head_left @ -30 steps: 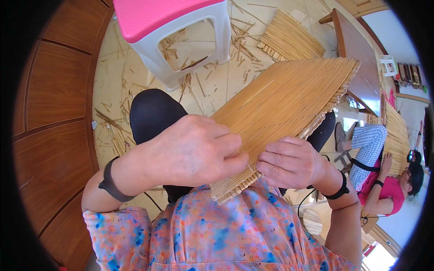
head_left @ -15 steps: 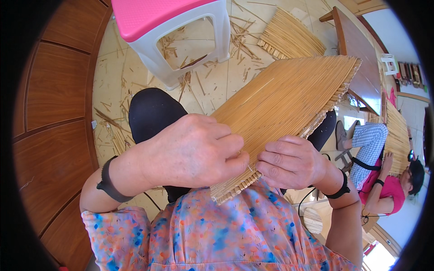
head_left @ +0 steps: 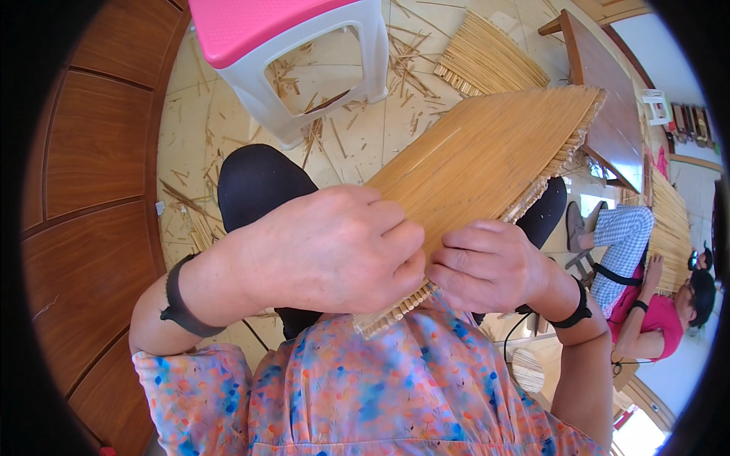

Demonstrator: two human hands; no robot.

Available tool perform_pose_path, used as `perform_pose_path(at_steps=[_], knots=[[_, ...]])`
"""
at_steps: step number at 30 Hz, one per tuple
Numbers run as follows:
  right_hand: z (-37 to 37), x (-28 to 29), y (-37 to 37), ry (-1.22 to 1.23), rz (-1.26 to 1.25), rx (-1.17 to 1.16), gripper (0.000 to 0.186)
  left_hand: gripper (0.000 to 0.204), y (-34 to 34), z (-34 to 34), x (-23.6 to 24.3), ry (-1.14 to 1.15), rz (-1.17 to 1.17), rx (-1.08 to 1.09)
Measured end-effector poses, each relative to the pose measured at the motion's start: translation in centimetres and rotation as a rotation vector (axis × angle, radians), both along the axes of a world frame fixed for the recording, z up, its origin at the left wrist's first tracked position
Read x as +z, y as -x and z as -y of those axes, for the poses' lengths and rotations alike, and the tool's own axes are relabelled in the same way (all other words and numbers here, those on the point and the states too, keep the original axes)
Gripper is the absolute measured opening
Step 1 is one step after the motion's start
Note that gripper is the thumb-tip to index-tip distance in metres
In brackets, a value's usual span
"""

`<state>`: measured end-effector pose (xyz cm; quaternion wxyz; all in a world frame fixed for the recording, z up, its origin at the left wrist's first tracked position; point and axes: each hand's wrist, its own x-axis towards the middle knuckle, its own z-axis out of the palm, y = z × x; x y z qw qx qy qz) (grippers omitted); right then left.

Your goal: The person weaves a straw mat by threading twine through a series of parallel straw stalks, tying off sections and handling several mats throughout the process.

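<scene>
A flat mat of many thin tan reed-like sticks, with a thick bundled edge, slants across my lap from near my shirt up to the right. My left hand is closed over its near end, fingertips pinched; what they hold is hidden. Beside it my right hand is closed on the mat's right part near that end, fingers curled close to the left hand's. Short cut stick ends show below the hands along the near edge.
A pink-topped white plastic stool stands ahead among scattered sticks. A second stick mat lies on the floor beside a wooden table. Wooden panels line the left. At right a co-worker handles another mat.
The mat and both my hands have shifted slightly upward in the picture, with my left fingers drawn a little further right toward my right hand. The co-worker's far hand has moved slightly.
</scene>
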<state>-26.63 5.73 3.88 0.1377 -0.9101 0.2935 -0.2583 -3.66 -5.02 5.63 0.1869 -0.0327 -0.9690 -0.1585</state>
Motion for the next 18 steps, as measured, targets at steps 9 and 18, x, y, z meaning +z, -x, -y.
perform_pose_path(at_steps=[9, 18], knots=[[0.3, 0.3, -0.1, -0.066, -0.043, 0.005, 0.016, 0.012, 0.1, -0.2, -0.1, 0.056, -0.005, -0.039], [0.6, 0.2, -0.4, -0.026, 0.002, -0.006, 0.013, 0.012, 0.1, -1.6, -0.1, 0.06, 0.065, -0.042]])
